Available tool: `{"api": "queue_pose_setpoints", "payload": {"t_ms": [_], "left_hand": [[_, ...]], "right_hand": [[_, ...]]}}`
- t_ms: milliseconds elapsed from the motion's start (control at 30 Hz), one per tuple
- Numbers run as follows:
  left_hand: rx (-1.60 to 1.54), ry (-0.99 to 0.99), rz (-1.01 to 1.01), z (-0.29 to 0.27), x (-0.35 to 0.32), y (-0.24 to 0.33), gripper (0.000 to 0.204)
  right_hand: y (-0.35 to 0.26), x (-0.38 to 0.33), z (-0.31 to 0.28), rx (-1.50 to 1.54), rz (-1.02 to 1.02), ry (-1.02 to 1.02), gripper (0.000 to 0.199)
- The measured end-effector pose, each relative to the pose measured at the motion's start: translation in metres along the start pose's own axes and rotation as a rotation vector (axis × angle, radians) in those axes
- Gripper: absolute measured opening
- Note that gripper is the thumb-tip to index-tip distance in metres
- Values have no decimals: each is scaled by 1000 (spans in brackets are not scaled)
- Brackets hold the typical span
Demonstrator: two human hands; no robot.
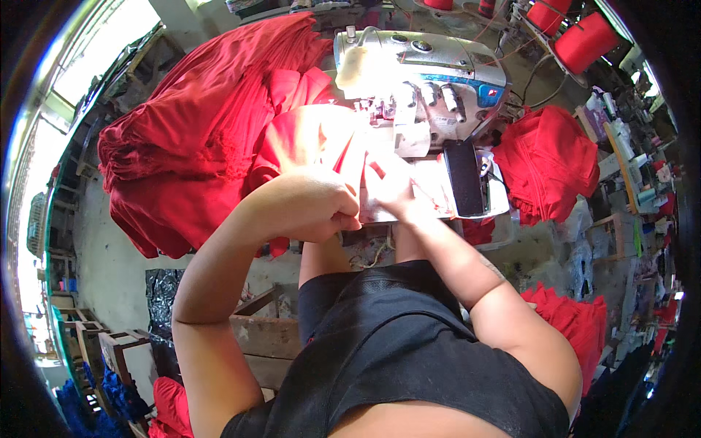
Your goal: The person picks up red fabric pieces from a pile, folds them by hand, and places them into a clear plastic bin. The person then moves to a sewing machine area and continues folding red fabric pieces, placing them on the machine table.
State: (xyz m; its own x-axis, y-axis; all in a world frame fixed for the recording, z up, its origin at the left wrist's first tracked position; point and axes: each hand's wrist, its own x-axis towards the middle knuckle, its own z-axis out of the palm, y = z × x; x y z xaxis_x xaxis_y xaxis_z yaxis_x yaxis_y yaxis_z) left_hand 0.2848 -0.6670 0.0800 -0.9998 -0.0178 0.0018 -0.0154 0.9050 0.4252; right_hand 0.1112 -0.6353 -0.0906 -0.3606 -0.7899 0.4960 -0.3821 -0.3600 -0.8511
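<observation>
At the front of the sewing machine [431, 69], on its pale work plate [431, 186], a piece of red fabric [321, 139] is being handled, brightly lit by the machine's lamp. The cloth is spread from the needle area back toward the person and runs off to the left into a larger heap. It is gripped by the left hand [318, 204], whose fingers are curled shut into a fist over its near edge, knuckles up. The right hand [394, 186] is laid on the fabric just beside the left one, close to the plate; its fingers are bent down onto the cloth, though whether a fold is pinched beneath them cannot be told in the glare.

A dark flat object [464, 177] is seen standing on the plate just right of the right hand. Beyond the hands, the grey and white body of the machine is seen, with blue trim at its right end. Large red thread cones [584, 40] are mounted up at the top right, well apart from the hands.

A big pile of red garments [197, 131] is draped to the left of the machine, touching the worked piece. A second red stack [548, 164] is set to the right, and a third red bundle [573, 321] lies low by the right elbow. Wooden frames [263, 336] are seen under the left forearm.
</observation>
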Motion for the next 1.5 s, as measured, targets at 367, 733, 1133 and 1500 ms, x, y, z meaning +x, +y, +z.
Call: {"api": "queue_pose_setpoints", "payload": {"t_ms": [367, 733, 1133, 1500], "left_hand": [[38, -10, 9, -8, 11, 4, 19], [-73, 70, 104, -27, 8, 8, 28], [-196, 148, 63, -75, 16, -6, 24], [332, 290, -244, 0, 36, -56, 19]], "right_hand": [[-48, 78, -52, -508, -607, -352, 25], [-24, 70, -33, -642, -227, -20, 25], [-22, 74, -25, -669, -401, -124, 21], [-23, 36, -22, -272, -379, -75, 24]]}}
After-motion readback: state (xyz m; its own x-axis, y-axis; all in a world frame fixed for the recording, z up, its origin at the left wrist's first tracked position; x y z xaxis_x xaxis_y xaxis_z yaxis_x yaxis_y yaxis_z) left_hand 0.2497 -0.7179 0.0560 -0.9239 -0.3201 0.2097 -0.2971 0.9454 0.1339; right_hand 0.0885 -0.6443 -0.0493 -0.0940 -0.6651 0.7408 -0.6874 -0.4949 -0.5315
